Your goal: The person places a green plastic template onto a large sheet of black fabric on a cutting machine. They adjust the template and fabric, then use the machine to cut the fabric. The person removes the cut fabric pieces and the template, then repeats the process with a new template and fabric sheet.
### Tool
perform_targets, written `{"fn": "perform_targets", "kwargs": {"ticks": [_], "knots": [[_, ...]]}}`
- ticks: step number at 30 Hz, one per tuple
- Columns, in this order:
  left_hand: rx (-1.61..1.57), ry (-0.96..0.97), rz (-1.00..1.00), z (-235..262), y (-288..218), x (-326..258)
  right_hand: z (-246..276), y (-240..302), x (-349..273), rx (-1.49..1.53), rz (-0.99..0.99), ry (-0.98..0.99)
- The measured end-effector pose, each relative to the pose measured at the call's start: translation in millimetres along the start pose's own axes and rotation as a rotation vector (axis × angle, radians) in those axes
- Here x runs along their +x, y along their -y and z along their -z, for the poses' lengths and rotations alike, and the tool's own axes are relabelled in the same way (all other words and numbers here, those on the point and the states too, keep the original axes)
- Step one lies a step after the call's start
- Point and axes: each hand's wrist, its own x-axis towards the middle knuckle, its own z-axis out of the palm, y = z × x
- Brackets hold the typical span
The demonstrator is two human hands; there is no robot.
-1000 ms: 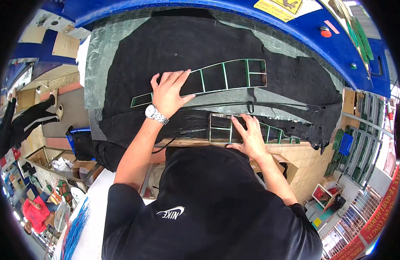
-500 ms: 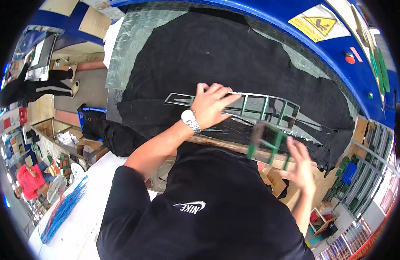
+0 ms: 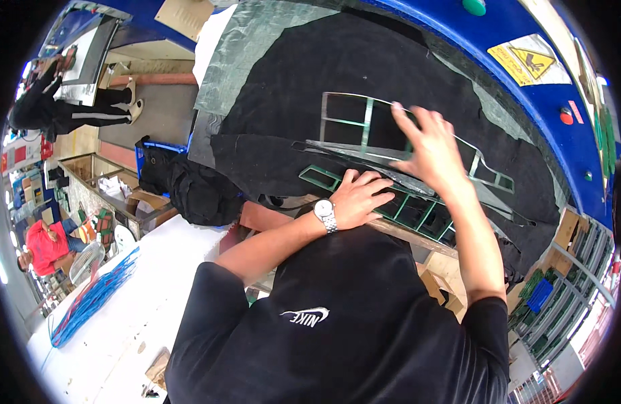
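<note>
A long green-and-metal cutting die (image 3: 425, 214), with several crossbars, lies along the front edge of the black sheet material. My left hand (image 3: 357, 198), with a watch at its wrist, lies over this die with its fingers curled across the frame. Farther back, a second metal-edged die (image 3: 365, 124) lies on the black sheet (image 3: 337, 64). Above its middle my right hand (image 3: 433, 151) is spread, thumb and fingers apart, and hides part of the frame. Whether its fingertips touch the metal I cannot tell. Narrow cut-out gaps show in the sheet between the dies.
A blue machine beam (image 3: 526, 101) with a red button (image 3: 566, 116) curves behind the sheet. Left are a dark bundle (image 3: 199, 188), a wooden bin (image 3: 95, 168), and a white table (image 3: 122, 310) with blue cords (image 3: 98, 296). Racks (image 3: 573, 296) stand right. Two people are in the left background.
My left hand and the long die have come nearer the front edge. My right hand has gone up and inward over the sheet, where the second die now lies. The view has shifted slightly.
</note>
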Motion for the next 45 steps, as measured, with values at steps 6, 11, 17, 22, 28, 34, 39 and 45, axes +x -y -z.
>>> {"fn": "perform_targets", "kwargs": {"ticks": [6, 11, 17, 22, 28, 34, 39, 45], "knots": [[-0.01, -0.47, 0.191, 82.8, 30.6, -25.0, -49.5, 31.8, 62.7, 0.066, 0.064, 0.039], [0.189, -0.535, 0.561, 123.7, 96.0, -47.6, -67.3, 26.9, 66.9, 0.116, 0.098, -0.023], [0.235, -0.331, 0.58, 125.1, 113.4, -56.8, -37.2, -41.0, 6.7, 0.108, -0.028, -0.236], [0.267, -0.391, 0.558, 114.9, 118.8, -50.6, -63.6, -152.3, -93.5, 0.234, -0.476, -0.309], [0.269, -0.409, 0.545, 107.7, 135.8, -55.2, -94.2, -176.0, -114.2, 0.386, -0.519, -0.408], [0.293, -0.389, 0.526, 109.8, 137.8, -52.8, -98.2, -167.6, -128.6, 0.372, -0.461, -0.472], [0.242, -0.391, 0.534, 109.0, 137.8, -50.5, -100.5, -162.5, -138.1, 0.385, -0.479, -0.469], [0.254, -0.389, 0.538, 106.7, 139.1, -51.4, -104.6, -164.4, -139.7, 0.37, -0.472, -0.508]]}}
